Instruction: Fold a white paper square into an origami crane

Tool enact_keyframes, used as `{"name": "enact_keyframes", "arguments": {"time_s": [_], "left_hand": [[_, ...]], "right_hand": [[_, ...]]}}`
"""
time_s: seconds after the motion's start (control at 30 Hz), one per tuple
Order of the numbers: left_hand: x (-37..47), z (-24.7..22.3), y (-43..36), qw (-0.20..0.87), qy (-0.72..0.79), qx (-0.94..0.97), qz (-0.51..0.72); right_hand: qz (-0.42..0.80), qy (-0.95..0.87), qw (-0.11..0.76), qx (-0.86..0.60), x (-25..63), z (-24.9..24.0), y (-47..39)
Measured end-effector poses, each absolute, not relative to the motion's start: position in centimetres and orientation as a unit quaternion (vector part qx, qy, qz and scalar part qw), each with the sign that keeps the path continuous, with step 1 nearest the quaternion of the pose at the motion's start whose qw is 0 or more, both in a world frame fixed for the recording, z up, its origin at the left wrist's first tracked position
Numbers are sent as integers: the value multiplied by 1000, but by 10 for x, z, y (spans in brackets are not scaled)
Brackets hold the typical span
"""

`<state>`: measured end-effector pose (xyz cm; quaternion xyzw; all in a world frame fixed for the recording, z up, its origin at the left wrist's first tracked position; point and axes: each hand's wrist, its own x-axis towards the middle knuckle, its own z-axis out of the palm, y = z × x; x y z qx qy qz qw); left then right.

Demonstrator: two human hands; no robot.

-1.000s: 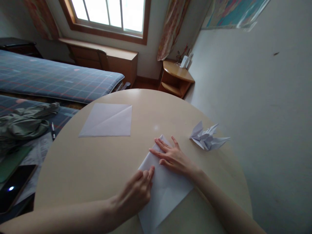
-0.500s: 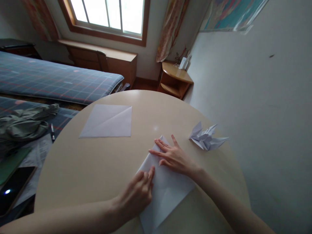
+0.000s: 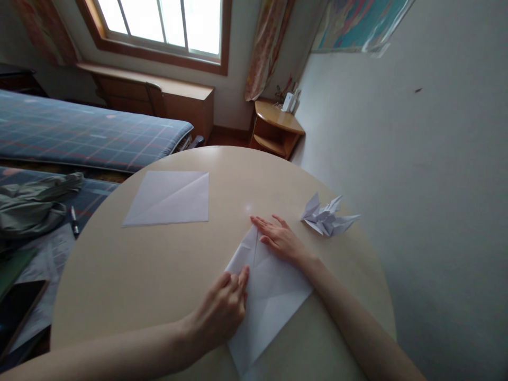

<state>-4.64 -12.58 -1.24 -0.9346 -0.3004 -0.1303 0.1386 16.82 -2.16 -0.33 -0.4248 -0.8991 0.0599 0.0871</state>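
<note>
A white paper [image 3: 270, 301] with crease lines lies on the round cream table [image 3: 130, 286], its left edge folded inward. My left hand [image 3: 224, 307] rests on that folded left edge, fingers curled with the index finger and thumb pressed together at the paper. My right hand [image 3: 280, 238] lies over the paper's top corner, its fingers stretched out and pressing down flat. To the right stands a folded white paper figure [image 3: 328, 217] with several points. Another white sheet [image 3: 170, 198], with a diagonal crease, lies flat at the table's back left.
Left of the table are a plaid mattress [image 3: 91, 129], a crumpled grey-green cloth [image 3: 32, 206], a pen [image 3: 74, 221], a dark phone [image 3: 19, 307] and printed papers. A small corner shelf [image 3: 280, 116] stands behind the table, beside the wall.
My right hand has moved up to the paper's top corner, its fingers drawn closer together, uncovering more of the fold. My left hand stays at the left edge. The view has shifted slightly right.
</note>
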Motion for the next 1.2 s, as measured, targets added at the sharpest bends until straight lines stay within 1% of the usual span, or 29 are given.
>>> {"name": "enact_keyframes", "arguments": {"time_s": [0.1,0.27,0.43,0.6,0.73,0.9,1.2], "left_hand": [[-46,-12,-124,141,-296,-933,-149],[-48,-8,-122,122,-302,-935,-143],[-51,0,-120,127,-342,-915,-173],[-54,4,-113,152,-380,-900,-150],[-55,5,-106,158,-390,-898,-126],[-58,3,-97,136,-394,-903,-102],[-64,1,-71,110,-401,-905,-90]], "right_hand": [[52,-890,96,-442,169,-3,-16],[8,-895,102,-434,167,-4,-17],[-54,-899,73,-428,164,0,-31],[-109,-899,56,-422,165,3,-52],[-144,-901,104,-395,167,3,-69],[-179,-908,168,-340,164,3,-83],[-189,-913,230,-280,153,0,-95]]}}
